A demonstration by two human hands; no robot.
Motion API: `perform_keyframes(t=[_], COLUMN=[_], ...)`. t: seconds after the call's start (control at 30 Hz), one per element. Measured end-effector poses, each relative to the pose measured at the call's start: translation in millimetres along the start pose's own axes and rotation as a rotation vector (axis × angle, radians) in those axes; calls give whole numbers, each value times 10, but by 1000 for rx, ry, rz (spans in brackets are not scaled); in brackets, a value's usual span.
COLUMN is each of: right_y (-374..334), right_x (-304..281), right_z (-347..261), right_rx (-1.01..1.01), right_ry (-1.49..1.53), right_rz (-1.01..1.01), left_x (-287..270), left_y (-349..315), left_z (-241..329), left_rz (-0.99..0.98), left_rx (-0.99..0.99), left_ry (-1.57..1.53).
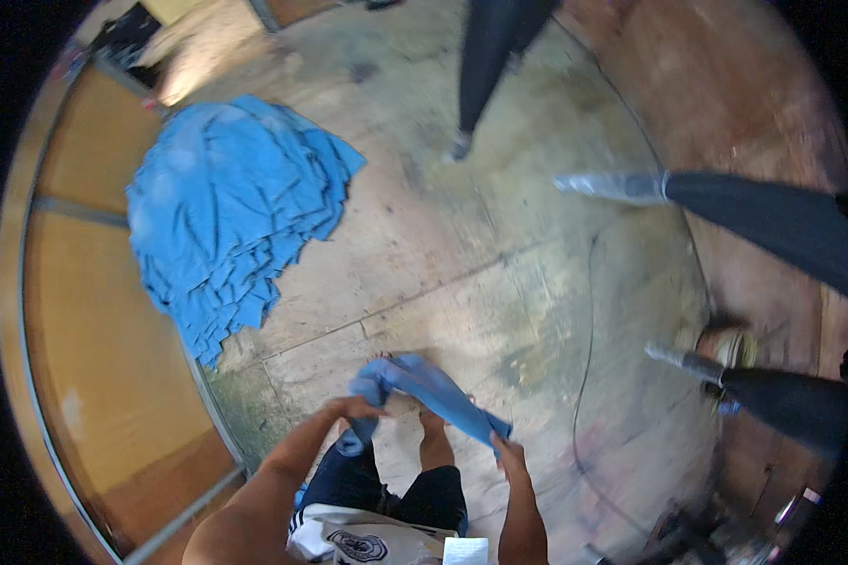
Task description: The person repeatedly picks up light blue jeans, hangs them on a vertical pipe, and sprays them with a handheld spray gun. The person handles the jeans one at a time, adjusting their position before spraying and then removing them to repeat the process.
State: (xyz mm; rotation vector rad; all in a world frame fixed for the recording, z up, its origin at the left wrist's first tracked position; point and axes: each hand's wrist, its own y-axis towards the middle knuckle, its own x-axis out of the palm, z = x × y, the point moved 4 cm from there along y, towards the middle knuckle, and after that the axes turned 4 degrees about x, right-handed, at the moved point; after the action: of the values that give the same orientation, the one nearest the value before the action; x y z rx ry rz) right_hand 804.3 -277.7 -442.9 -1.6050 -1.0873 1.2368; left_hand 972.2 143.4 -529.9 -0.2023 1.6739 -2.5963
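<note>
A long blue cloth [438, 388], bunched and arched, spans the space in front of my legs. My right hand [509, 455] is closed on its right end. At the left part of the cloth is my left hand [353, 409], its fingers blurred by motion but closed about the fabric; some cloth hangs below this hand. Ahead to the left, a large heap of flat blue cloth pieces [236, 188] lies on the floor, its layers fanned out toward me.
A tan panelled partition [113, 367] with metal edging runs along my left. On the right, black tapered shapes [763, 221] with clear plastic-like ends reach inward; another dark one [485, 66] is at the top. A thin cable [584, 377] crosses the worn floor [424, 292].
</note>
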Motion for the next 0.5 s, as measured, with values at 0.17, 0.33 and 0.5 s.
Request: perform_keyframes(t=[0.17, 0.33, 0.5], right_y=[-1025, -1413, -2222], right_x=[-555, -635, 119], right_z=[-135, -569, -2052], right_rx=[-21, -322, -551], right_ry=[-446, -345, -35], right_rz=[-6, 292, 518], left_x=[526, 219, -1214], left_y=[-1189, -1543, -2399], left_z=[1360, 1036, 475], left_rz=[30, 438, 711], left_rx=[178, 224, 465], left_ry=[-198, -465, -1128])
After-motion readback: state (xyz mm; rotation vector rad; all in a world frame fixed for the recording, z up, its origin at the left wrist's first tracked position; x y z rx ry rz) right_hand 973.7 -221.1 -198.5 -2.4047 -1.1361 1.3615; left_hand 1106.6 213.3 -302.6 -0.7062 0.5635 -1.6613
